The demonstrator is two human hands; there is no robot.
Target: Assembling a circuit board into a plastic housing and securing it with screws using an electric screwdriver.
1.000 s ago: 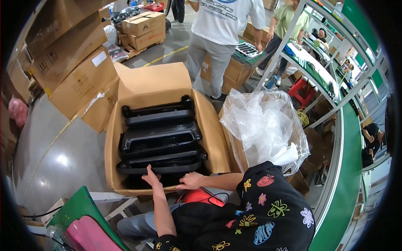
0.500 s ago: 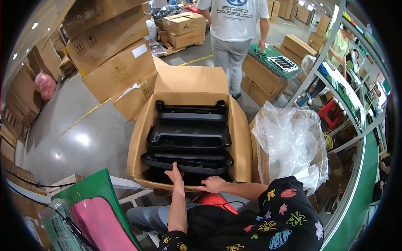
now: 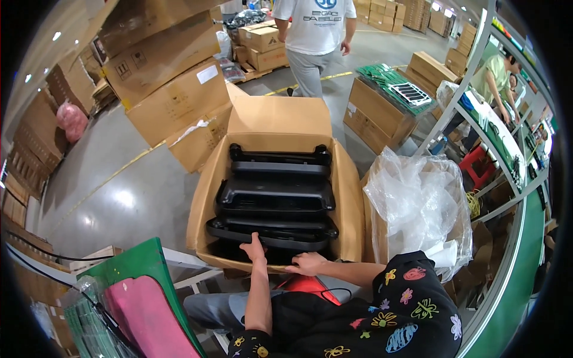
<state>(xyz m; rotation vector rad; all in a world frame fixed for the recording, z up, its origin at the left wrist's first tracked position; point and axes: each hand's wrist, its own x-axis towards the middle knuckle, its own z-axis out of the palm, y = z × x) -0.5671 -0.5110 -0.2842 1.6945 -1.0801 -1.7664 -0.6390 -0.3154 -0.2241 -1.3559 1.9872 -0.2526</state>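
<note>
An open cardboard box (image 3: 202, 197) stands in front of me with several black plastic housings (image 3: 274, 195) packed in rows. My left hand (image 3: 255, 247) grips the lower rim of the nearest housing (image 3: 301, 244), one finger on its outer face; the rest of the grip is partly hidden. At the box's near edge, my right hand (image 3: 308, 262) lies with its fingers curled over the cardboard rim. The housing sits tilted inside the box, and its underside is hidden.
To the right, a box holds crumpled clear plastic wrap (image 3: 418, 197). Stacked cartons (image 3: 167, 95) rise at the left. A green board (image 3: 143, 262) and a pink sheet (image 3: 146, 313) lean at lower left. Ahead walks a person (image 3: 313, 42); a metal-framed workbench (image 3: 507, 250) runs along the right.
The view has shifted slightly, so the box appears a little farther right and lower. Both hands keep their places. The person ahead has walked farther away and leftward.
</note>
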